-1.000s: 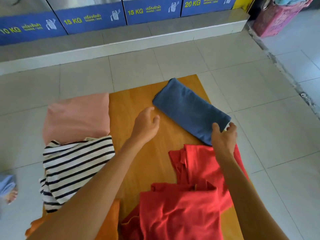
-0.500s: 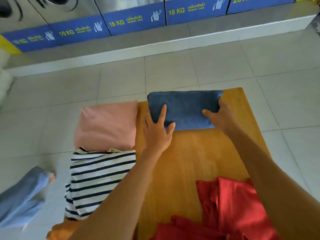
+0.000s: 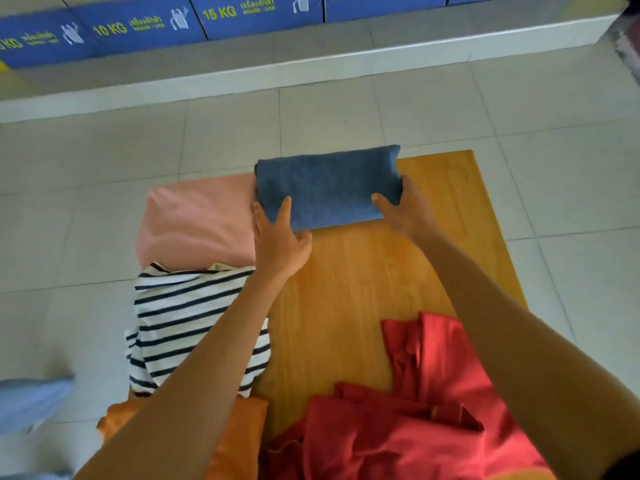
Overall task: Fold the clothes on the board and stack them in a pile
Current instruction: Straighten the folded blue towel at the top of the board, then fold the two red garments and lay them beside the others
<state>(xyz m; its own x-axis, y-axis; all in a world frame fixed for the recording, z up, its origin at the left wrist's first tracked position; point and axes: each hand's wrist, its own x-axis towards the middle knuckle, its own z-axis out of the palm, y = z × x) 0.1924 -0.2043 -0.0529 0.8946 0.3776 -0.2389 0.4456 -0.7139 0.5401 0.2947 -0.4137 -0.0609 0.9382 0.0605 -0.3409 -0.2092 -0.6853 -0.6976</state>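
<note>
A folded blue garment [image 3: 325,187] lies across the far end of the wooden board [image 3: 374,271]. My left hand [image 3: 278,237] grips its near left corner, fingers spread on the cloth. Its right end is held by my right hand [image 3: 405,209], thumb on top. A folded pink garment [image 3: 197,216] lies left of the blue one. Nearer to me on the left, a folded striped shirt [image 3: 187,317] rests above an orange garment [image 3: 239,434]. Crumpled red clothes [image 3: 415,410] cover the board's near right part.
The board lies on a pale tiled floor [image 3: 571,188]. A raised white and grey step [image 3: 311,64] with blue washing-machine panels [image 3: 138,26] runs along the back. A light blue trouser leg [image 3: 31,400] shows at the left edge.
The blue garment has been turned square to the board and shifted left to the far end, up against the pink one. Both hands moved forward with it and took hold of its ends.
</note>
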